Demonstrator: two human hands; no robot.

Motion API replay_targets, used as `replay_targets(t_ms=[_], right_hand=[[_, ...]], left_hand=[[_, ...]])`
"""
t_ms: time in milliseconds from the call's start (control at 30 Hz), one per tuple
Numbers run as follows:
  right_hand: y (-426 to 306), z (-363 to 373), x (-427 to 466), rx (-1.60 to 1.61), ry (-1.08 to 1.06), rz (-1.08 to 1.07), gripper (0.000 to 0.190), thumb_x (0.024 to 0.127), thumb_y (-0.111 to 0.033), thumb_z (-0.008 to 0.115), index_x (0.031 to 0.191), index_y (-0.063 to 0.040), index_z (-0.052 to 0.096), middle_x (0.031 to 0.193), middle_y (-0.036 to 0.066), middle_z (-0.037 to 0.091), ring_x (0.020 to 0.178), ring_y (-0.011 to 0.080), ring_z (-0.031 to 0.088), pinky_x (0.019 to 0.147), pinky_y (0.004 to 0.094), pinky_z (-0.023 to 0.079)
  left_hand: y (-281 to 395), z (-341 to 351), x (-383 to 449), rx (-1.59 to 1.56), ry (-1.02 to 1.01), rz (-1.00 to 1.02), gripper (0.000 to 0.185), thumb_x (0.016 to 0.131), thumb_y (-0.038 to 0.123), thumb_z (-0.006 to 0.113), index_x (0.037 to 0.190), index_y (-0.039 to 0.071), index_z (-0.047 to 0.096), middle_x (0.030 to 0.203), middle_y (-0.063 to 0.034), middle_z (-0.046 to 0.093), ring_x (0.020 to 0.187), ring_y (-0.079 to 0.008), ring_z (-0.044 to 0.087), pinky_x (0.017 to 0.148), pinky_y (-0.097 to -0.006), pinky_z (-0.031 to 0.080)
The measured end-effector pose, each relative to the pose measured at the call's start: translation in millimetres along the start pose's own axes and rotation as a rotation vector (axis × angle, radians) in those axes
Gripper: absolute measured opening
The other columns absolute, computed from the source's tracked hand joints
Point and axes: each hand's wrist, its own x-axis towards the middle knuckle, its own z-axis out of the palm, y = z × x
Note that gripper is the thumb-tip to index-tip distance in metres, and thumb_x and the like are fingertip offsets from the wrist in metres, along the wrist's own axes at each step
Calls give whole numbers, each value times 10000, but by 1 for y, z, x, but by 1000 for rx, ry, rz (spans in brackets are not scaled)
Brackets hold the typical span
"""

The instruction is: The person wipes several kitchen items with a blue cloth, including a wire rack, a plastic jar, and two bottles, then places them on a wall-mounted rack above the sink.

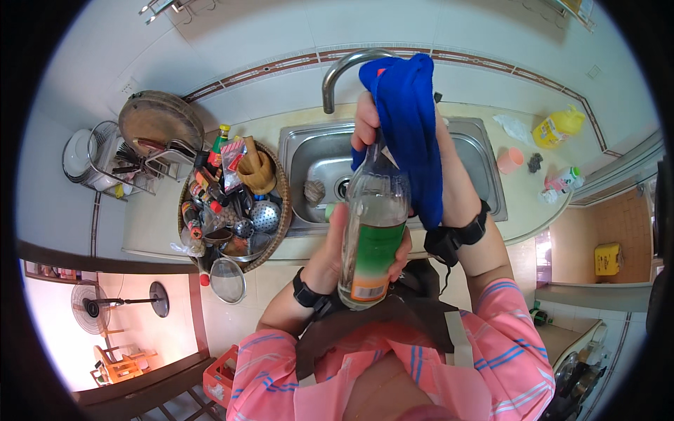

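Observation:
A clear glass bottle (pixel 375 210) with a green and orange label is held tilted before my chest, its neck towards the sink. My left hand (pixel 333 247) wraps around the lower body from beneath, with fingertips showing on the right side. Up at the neck, my right hand (pixel 367 121) grips a blue cloth (pixel 408 126) draped over the bottle's mouth, which is hidden. One end of the cloth hangs towards my right wrist. Behind the bottle lies a steel sink (pixel 287 173) holding a beige scrubber (pixel 314 192).
A curved faucet (pixel 329 84) rises behind the sink. Left of it, a woven basket (pixel 287 210) is crowded with sauce bottles, strainers and a wooden mortar (pixel 258 176). To the right stand a pink cup (pixel 509 160), a yellow jug (pixel 558 129) and a small bottle (pixel 563 179).

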Motion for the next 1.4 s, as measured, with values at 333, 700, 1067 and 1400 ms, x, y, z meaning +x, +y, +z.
replay_targets(t_ms=[333,700,1067,1400], right_hand=[[29,-30,-67,-958,423,-85,451,1046,-207,415,1425,36,414,1465,248,379,1332,393,413,1117,388,319],[42,-59,-183,-556,273,356,542,1027,-168,506,1535,-57,353,1567,163,389,1424,308,410,1173,371,345],[11,-7,-197,15,357,94,586,1020,-496,530,1410,-68,437,1113,180,652,684,203,658,422,260,441],[14,-20,-220,-23,719,64,406,971,-329,658,1272,-74,564,995,73,660,780,151,659,630,319,565]], left_hand=[[-14,3,5,522,697,128,1083,796,932,362,1373,26,505,1182,-237,649,954,-366,702,830,-502,580],[-25,26,78,791,551,611,975,837,892,392,1300,42,505,1051,-143,596,889,-293,642,761,-414,544],[-5,71,104,1014,232,562,1012,817,790,580,1514,95,344,1343,-242,558,1228,-346,586,1063,-459,461],[7,138,113,990,292,900,184,1020,260,591,997,84,542,784,-36,588,832,-183,616,888,-389,514]])
